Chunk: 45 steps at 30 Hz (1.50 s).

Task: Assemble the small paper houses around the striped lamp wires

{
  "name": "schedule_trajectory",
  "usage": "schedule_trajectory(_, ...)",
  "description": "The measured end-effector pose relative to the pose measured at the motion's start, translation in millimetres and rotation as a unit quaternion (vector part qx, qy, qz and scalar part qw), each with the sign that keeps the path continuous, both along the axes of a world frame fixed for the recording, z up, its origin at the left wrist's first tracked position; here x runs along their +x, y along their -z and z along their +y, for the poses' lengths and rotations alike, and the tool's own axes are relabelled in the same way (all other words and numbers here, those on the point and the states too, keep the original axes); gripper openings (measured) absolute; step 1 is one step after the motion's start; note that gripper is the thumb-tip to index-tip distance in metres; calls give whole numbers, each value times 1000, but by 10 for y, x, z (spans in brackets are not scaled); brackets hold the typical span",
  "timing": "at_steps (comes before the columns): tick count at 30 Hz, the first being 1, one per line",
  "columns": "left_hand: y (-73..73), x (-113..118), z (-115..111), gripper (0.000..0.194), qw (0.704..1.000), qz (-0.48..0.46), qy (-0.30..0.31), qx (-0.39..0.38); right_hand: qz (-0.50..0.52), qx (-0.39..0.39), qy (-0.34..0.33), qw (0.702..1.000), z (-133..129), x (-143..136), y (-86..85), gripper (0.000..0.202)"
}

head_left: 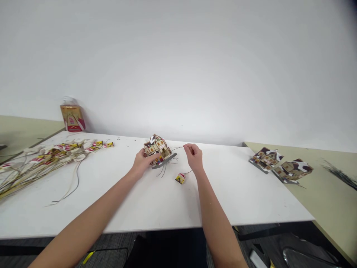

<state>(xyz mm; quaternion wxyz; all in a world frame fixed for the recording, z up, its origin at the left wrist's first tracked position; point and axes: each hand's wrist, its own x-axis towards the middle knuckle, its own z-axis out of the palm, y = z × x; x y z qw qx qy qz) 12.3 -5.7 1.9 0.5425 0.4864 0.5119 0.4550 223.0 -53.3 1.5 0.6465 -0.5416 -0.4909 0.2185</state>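
Observation:
My left hand (142, 162) is closed on the left side of a small model house (159, 148), which is tilted over the white table (156, 208). Thin wires stick out from under the house's grey base. My right hand (193, 155) pinches a thin dark wire to the right of the house. Below, a small red-and-white striped piece with a yellow front (180, 178) lies on the table, a wire running from it up toward my right hand.
Many striped pieces with long wires (64, 150) spread over the left side. A bottle (72, 114) stands at the back left. Two more model houses (266, 159) (294, 170) rest at the right edge, and dark wires (341, 175) lie beyond them.

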Motion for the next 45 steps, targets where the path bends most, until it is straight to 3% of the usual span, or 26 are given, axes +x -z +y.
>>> schedule_trajectory(8, 23, 21, 0, 62, 999, -47, -12, 13, 77, -50, -133, 987, -43, -63, -76, 28)
schedule_trajectory(13, 95, -7, 32, 65, 996, -28, 6, 82, 17, -51, -45, 998, 33, -72, 38, 28)
schedule_trajectory(16, 110, -12, 26, 65, 994, 2, 9, 107, -83, -7, 25, 996, 37, -82, 73, 25)
schedule_trajectory(21, 69, 2, -20, 64, 992, 13, 6, 122, -303, 60, 70, 949, -41, -145, 54, 24)
schedule_trajectory(26, 21, 15, -51, 63, 991, 18, -10, 131, -422, 59, 26, 904, -108, -241, 58, 22)
schedule_trajectory(33, 31, 17, -66, 62, 990, 34, 2, 139, -501, 30, -38, 864, -148, -300, 35, 28)
schedule_trajectory(40, 31, 20, -65, 61, 993, -19, 11, 119, -517, 51, -75, 851, -140, -317, 15, 36)
schedule_trajectory(45, 29, 25, -74, 59, 993, -21, 15, 116, -530, 53, -50, 845, -101, -372, 69, 31)
